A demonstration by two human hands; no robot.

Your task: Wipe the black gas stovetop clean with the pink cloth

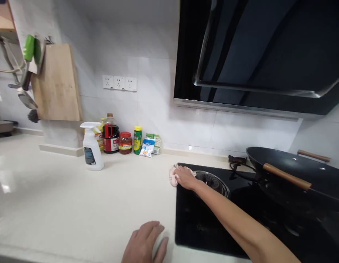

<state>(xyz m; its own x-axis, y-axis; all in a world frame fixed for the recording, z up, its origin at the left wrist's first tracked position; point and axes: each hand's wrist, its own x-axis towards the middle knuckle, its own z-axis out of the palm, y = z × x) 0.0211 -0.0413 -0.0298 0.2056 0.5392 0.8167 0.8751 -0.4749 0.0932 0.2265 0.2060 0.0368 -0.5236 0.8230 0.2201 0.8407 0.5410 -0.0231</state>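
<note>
In the head view, the only one, the two hands are well apart: the right hand (185, 177) is clasped palm-down over a bunched pale cloth (173, 178), while the left hand (143, 243) holds nothing, its fingers spread; whether it touches the counter (117, 197) below cannot be told. The cloth lies directly under the right hand, which is by far the nearer one; from the left hand it is ahead and a little to the right. It pokes out on both sides of the right fingers, so its longer spread seems to run left to right, though the crumpling leaves no firm axis. It sits across the far left corner of the black cooktop (196, 219), partly on the counter, and the cooktop's left edge runs from there back toward the body, passing just right of the left hand. Immediately right of the right hand is a round burner (210, 180), partly behind the right forearm (226, 210); farther right stands a wok (284, 160). A white spray bottle (91, 149) stands upright ahead and left of the left hand.
</note>
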